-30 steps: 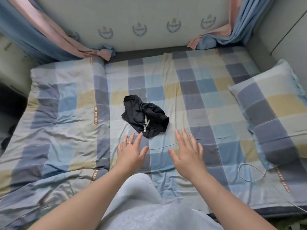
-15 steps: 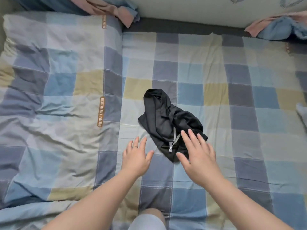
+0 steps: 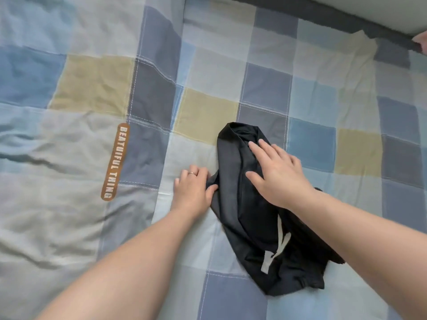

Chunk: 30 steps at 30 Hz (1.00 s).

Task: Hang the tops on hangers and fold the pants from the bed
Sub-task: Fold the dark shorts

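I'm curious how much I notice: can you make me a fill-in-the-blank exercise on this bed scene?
The crumpled pants are ___ in colour.
The left hand, pinching the pants, wears a ___.
The right hand lies flat on the ___.
The brown label ends in the word ___.
Missing words: black; ring; pants; THING.

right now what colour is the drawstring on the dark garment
The drawstring is pale grey, almost white, on the black garment; head view shows it best.
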Tool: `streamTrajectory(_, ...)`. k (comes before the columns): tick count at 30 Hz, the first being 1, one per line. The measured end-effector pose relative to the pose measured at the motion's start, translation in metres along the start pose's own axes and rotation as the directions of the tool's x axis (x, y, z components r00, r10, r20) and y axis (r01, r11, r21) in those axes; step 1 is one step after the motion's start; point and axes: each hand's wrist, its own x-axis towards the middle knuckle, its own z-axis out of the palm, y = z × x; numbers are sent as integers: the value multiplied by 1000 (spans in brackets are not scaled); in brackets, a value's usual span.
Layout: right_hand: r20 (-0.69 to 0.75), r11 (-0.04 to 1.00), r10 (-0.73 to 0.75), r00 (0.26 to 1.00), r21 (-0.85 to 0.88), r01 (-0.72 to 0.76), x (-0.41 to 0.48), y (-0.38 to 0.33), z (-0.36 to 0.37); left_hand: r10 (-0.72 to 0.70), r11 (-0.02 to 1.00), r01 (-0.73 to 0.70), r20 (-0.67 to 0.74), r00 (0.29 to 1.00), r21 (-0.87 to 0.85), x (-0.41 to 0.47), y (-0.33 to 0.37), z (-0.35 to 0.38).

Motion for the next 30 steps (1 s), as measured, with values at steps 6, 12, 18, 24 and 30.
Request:
streamTrajectory(6, -11, 999, 16, 1000, -29, -16, 74, -30, 32, 156, 973, -103, -259, 953, 206, 4, -9, 33)
streamTrajectory(12, -94, 945, 258, 961, 233, -231, 110, -48, 37, 172, 971, -107, -313, 934, 214, 6, -12, 37)
streamTrajectory(18, -126, 851, 270, 955, 496, -175, 51, -32, 31, 111, 990, -89, -217, 970, 108, 5, -9, 28)
streamTrajectory(24, 2, 588, 382, 924, 771, -245, -76, -16, 20, 21, 1000, -19, 151, 988, -16, -52, 6, -10)
streamTrajectory(30, 97, 370, 487, 868, 878, -305, -225, -18, 25, -85, 934, 193, 337, 938, -301, -191, 41, -35)
